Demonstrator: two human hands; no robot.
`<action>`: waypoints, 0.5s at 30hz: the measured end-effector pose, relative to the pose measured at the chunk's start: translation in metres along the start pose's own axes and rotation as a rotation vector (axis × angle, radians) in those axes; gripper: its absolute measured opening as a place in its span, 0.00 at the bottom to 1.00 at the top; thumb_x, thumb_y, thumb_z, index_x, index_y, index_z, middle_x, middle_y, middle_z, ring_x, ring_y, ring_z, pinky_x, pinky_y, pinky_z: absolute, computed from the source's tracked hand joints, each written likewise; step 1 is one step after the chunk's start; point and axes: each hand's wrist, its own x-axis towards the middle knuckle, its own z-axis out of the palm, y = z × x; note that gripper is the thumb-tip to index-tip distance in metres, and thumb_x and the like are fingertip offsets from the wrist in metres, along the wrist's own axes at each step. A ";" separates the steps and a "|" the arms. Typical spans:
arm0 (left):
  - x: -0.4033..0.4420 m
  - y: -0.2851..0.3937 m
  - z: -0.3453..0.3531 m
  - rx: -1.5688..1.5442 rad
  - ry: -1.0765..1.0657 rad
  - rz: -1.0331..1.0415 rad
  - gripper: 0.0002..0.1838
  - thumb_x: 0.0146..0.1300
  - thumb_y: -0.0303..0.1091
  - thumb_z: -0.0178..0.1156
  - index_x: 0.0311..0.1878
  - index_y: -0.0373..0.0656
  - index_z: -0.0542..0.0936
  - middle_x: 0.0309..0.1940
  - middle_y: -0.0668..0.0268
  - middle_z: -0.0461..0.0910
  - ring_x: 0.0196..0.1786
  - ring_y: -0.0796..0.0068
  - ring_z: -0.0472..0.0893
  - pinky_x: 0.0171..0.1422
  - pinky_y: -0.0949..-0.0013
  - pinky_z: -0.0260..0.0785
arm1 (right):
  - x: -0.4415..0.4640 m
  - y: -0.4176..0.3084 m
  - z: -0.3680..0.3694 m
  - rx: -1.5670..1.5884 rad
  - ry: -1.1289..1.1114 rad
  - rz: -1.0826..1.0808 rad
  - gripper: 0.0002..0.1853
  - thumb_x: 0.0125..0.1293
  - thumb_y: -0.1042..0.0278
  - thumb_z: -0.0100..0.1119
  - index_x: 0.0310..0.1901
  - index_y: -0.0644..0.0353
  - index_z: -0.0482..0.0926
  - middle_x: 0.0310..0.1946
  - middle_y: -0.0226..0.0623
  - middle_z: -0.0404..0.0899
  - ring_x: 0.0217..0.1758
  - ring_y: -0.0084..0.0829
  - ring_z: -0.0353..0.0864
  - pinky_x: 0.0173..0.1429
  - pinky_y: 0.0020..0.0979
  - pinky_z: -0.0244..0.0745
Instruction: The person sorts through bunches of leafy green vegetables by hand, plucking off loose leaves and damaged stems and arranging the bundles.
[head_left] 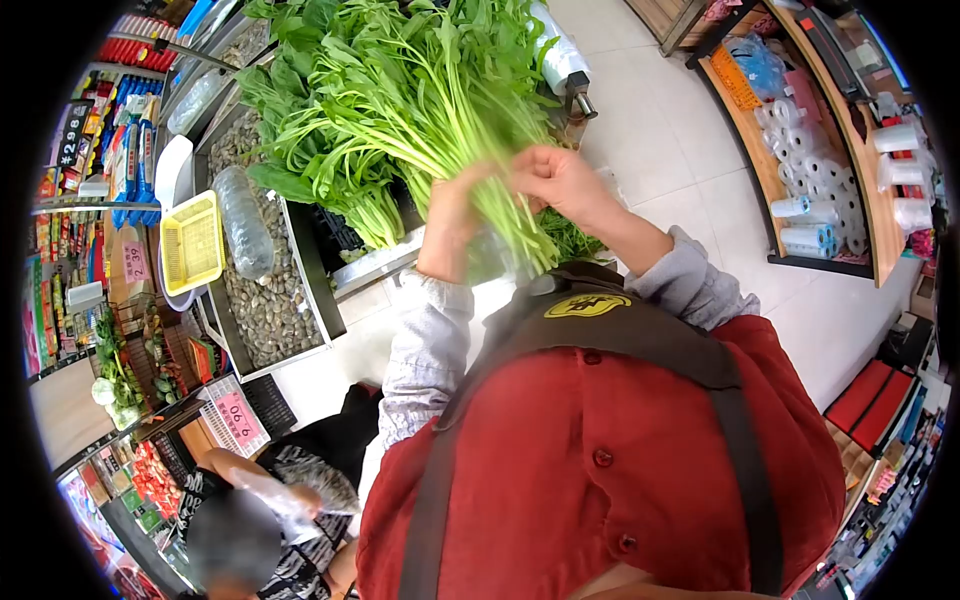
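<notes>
A bunch of long-stemmed leafy greens lies across in front of me, its pale stems pointing toward my apron. My left hand, slightly blurred, is wrapped around the stems from the left side. On the right of the same stems, my right hand has its thumb and fingers pinched together; what is between them is hidden by blur. More greens are piled underneath and behind, over a dark crate. Cut stem ends hang just above my apron.
Left of the greens, a metal tray of shellfish holds a plastic bottle and a yellow basket. Another person crouches at lower left with a plastic bag. A plastic roll stands behind; shelves with bag rolls are at right.
</notes>
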 end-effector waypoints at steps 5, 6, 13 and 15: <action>0.012 -0.013 -0.010 0.054 0.065 0.086 0.14 0.52 0.20 0.62 0.43 0.36 0.75 0.36 0.62 0.78 0.36 0.70 0.79 0.42 0.69 0.74 | 0.003 0.009 0.001 -0.280 0.068 -0.074 0.11 0.56 0.67 0.65 0.36 0.62 0.75 0.25 0.31 0.78 0.24 0.17 0.74 0.28 0.21 0.70; 0.013 -0.013 -0.011 0.072 0.076 0.094 0.14 0.52 0.20 0.63 0.43 0.36 0.75 0.36 0.62 0.78 0.36 0.70 0.79 0.42 0.69 0.74 | 0.004 0.011 0.000 -0.278 0.068 -0.073 0.11 0.56 0.67 0.65 0.36 0.62 0.75 0.25 0.31 0.78 0.24 0.17 0.74 0.28 0.21 0.70; 0.016 -0.016 -0.008 0.156 0.152 0.151 0.11 0.52 0.21 0.61 0.40 0.32 0.79 0.34 0.58 0.81 0.33 0.67 0.81 0.37 0.68 0.75 | -0.006 0.008 -0.001 -0.250 0.052 -0.094 0.11 0.54 0.70 0.64 0.37 0.63 0.75 0.23 0.31 0.78 0.24 0.18 0.75 0.29 0.22 0.71; 0.012 -0.014 -0.004 0.128 0.145 0.131 0.10 0.52 0.21 0.61 0.40 0.32 0.79 0.34 0.57 0.81 0.32 0.67 0.82 0.36 0.68 0.76 | -0.007 0.011 -0.003 -0.217 0.049 -0.099 0.11 0.54 0.71 0.63 0.37 0.63 0.75 0.23 0.31 0.79 0.24 0.19 0.76 0.29 0.22 0.71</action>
